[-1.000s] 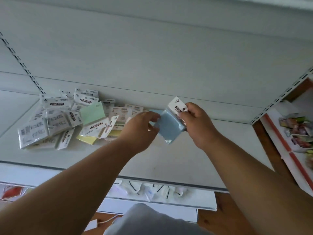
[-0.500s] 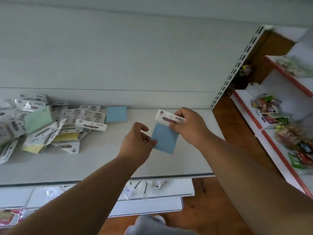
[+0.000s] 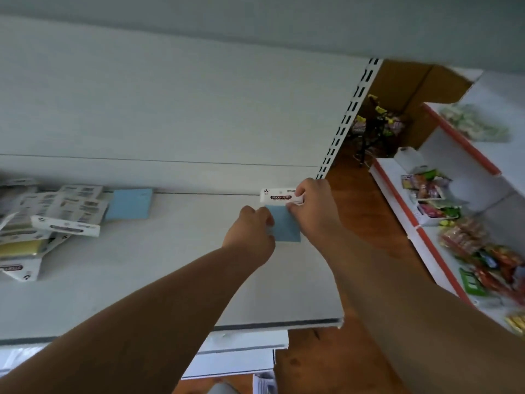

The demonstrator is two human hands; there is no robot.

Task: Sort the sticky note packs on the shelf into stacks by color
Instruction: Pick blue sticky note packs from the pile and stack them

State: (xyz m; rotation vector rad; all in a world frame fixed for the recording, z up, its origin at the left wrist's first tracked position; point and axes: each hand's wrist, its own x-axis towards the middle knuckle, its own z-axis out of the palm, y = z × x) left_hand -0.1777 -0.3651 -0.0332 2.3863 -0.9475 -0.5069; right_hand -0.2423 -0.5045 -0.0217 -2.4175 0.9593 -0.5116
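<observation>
White shelf (image 3: 159, 282) ran across the frame against a pale back panel. Both hands held one blue pack (image 3: 284, 226) near the shelf's right end: right hand (image 3: 312, 211) pinched its white header, left hand (image 3: 251, 231) gripped its left edge. Second blue pack (image 3: 129, 203) lay by the back panel, just right of the mixed pile (image 3: 48, 220).

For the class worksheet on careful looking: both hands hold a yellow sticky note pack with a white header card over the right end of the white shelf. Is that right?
Not quite. The head view shows the sticky note pack is blue, not yellow. The rest holds: left hand and right hand both hold it, white header card on top, over the right end of the white shelf.
</observation>
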